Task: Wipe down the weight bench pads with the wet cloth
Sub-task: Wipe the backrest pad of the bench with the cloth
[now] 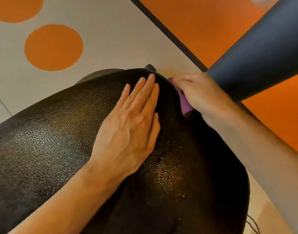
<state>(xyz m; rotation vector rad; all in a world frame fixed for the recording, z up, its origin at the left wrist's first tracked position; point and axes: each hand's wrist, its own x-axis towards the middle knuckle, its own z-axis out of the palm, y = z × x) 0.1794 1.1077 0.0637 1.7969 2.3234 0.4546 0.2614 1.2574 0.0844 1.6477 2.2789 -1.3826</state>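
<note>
Here, cloth [184,100] at pad [43,141] edge

A pale grey floor [111,31] is marked with two orange circles: one full circle [53,47] at upper left, another [15,7] cut off by the top-left corner. A dark stripe [170,35] divides the grey from an orange area [204,22]. A thin black cable [253,224] is seen at lower right.

No text, label, brand, number or sign can be read anywhere in this view.
</note>
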